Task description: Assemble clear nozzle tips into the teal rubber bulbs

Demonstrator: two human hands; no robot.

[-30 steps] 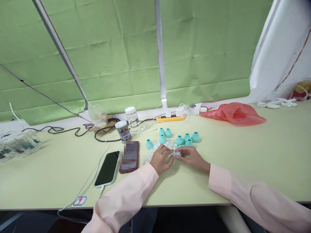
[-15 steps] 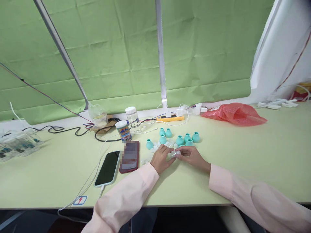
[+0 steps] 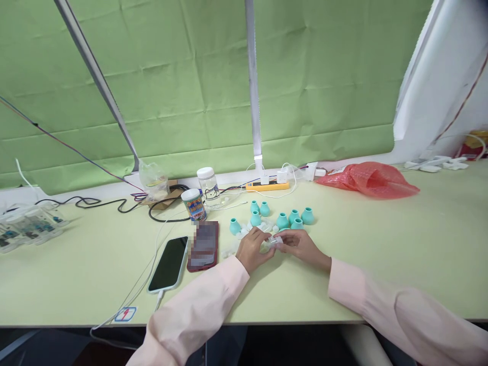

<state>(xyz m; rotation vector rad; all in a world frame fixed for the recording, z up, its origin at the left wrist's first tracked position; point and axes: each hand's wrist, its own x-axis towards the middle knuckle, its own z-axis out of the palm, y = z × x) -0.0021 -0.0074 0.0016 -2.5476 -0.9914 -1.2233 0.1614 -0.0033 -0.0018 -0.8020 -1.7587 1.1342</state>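
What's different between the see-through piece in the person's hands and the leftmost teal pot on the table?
The clear piece is colourless and see-through; the teal pot looks solid-coloured.
The clear piece is held between the fingers of the left hand and right hand; the teal pot stands upright on the table, untouched.
Both are small beside the hands.

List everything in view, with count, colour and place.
Teal pots: at least eight, behind hands
Loose parts: several, whitish, near pots
Clear part: one, between hands
Phones: two, pale and dark-red edges, left
Canister: one, multicoloured, behind phones
Jar: one, clear, white lid, beside canister
Power strip: one, orange, back
Bubble wrap: red, back right
Containers: several, clear, far left
Cables: several, black and white, left and back
Table: one, pale green
Left hand, right hand: pink sleeves, center
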